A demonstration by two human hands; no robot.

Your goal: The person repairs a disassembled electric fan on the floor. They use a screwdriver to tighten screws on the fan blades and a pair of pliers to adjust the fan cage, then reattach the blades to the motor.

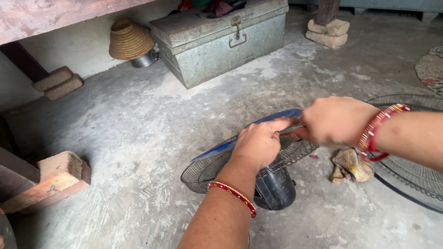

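A blue fan blade lies over a black wire fan guard fixed to a dark motor housing on the concrete floor. My left hand grips the blade near its middle. Close beside it, my right hand closes on the hub end of the same blade. Both wrists wear red bead bangles. The blade's centre is hidden behind my hands.
A second wire fan guard lies at the right, with a crumpled dirty rag beside it. A metal trunk, a woven basket, bricks and a wooden block stand around.
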